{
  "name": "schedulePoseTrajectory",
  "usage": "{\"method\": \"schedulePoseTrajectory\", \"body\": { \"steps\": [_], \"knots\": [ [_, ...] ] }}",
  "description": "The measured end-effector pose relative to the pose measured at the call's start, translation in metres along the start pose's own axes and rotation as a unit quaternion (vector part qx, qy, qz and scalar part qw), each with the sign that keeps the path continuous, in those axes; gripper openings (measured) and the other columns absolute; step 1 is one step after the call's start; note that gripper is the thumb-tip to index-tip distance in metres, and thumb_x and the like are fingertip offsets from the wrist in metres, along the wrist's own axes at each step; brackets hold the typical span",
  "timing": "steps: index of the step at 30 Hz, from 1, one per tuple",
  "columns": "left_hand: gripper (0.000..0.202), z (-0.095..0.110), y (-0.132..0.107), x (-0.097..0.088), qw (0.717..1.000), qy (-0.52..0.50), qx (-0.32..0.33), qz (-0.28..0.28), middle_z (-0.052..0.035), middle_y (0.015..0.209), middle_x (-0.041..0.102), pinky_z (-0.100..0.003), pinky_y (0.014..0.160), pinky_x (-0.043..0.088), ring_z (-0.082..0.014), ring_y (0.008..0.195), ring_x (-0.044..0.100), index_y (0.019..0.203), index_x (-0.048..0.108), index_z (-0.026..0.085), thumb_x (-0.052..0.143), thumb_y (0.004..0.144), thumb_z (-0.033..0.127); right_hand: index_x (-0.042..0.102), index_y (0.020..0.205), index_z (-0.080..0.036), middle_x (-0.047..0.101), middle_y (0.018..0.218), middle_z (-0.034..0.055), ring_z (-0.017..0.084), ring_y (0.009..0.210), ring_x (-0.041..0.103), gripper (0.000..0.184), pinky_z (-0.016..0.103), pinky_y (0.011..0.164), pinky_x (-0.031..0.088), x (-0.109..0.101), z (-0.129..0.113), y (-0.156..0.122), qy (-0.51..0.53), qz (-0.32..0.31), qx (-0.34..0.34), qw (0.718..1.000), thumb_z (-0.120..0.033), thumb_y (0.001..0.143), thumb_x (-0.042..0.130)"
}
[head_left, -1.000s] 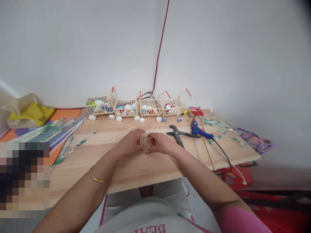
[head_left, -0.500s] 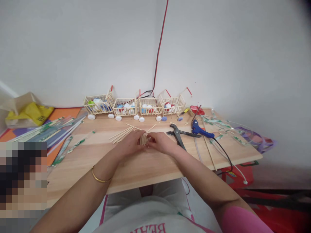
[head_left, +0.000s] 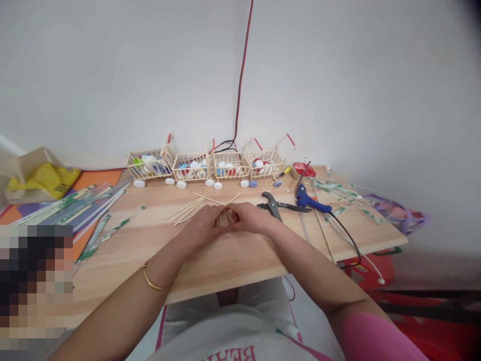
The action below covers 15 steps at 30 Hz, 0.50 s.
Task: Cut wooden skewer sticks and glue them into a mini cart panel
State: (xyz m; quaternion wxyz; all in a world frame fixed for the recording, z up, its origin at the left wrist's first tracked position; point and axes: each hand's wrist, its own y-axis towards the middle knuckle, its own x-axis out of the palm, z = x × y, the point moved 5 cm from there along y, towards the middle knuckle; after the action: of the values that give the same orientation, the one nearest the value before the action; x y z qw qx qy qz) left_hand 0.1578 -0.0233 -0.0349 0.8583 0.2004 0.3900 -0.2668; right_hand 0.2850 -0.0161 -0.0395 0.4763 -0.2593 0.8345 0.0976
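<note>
My left hand (head_left: 203,226) and my right hand (head_left: 250,218) meet at the middle of the wooden table (head_left: 225,255), both pinched around a small bundle of short wooden sticks (head_left: 223,219) that lies between them. Longer loose sticks (head_left: 188,208) fan out on the table just beyond my left hand. A gold bangle (head_left: 151,282) sits on my left wrist.
Several stick-built carts (head_left: 210,164) filled with bottle caps line the wall. Black cutters (head_left: 276,206) and a blue glue gun (head_left: 311,201) with its cable lie right of my hands. Green wrappers and coloured sheets (head_left: 80,208) cover the left; plastic bags (head_left: 391,213) hang off the right edge.
My two hands have drawn closer together around the short sticks. The view has shifted slightly; nothing else on the table moved.
</note>
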Motion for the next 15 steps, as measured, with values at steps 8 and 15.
{"method": "schedulePoseTrajectory", "body": {
  "steps": [8,15],
  "knots": [
    [0.05,-0.01,0.001,0.006,1.0,0.012,-0.001,0.001,-0.0072,0.109,0.062,-0.034,0.082,0.04,-0.025,0.097,0.055,0.114,0.054,0.02,0.068,0.066,0.027,0.058,0.11,-0.018,0.062,0.073,-0.0009,0.012,0.064,0.054,0.046,0.02,0.055,0.033,0.002,0.003,-0.005,0.031,0.0,0.046,0.998,-0.03,0.067,0.07],
    [0.039,-0.014,0.0,0.001,0.999,0.045,-0.012,-0.019,-0.0058,0.102,0.063,-0.033,0.078,0.04,-0.0244,0.093,0.056,0.104,0.056,0.021,0.065,0.066,0.021,0.058,0.11,-0.018,0.063,0.074,-0.0006,0.012,0.065,0.056,0.048,0.02,0.055,0.033,0.001,0.01,-0.006,0.03,-0.017,0.061,0.998,-0.026,0.065,0.07]
  ]
}}
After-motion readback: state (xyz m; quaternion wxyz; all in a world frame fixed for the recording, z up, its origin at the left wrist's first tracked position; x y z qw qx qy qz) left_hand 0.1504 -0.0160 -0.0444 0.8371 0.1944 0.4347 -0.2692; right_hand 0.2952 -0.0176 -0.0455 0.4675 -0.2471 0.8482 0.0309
